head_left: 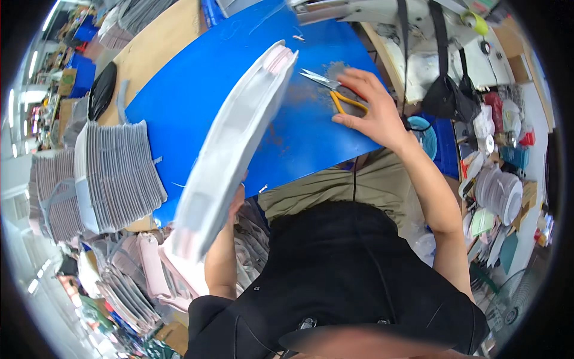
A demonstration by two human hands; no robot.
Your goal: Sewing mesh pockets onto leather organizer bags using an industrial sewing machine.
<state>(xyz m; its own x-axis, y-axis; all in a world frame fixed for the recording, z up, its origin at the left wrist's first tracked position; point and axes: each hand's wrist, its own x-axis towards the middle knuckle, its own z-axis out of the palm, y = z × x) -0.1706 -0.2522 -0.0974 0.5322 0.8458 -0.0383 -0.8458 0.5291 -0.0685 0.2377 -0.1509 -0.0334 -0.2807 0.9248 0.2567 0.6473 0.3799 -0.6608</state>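
Note:
A long, narrow white fabric piece (230,131) with raised edges and pale pink at both ends stands tilted over the blue table. My left hand (240,197) is closed on its near side, with most of the fingers hidden behind it. Scissors (341,100) with yellow handles lie on the blue tabletop (311,134), blades toward the left. Over their handles hovers my right hand (376,107), thumb and fingers apart; the fingers are slightly blurred, and no grip on the scissors shows.
Stacked grey-pink fabric pieces (116,176) stand at the table's left edge, with more bundles (161,269) below. A white sewing machine (335,11) is at the far edge. A black bag (451,96) hangs at the right, near a shelf of spools (499,194).

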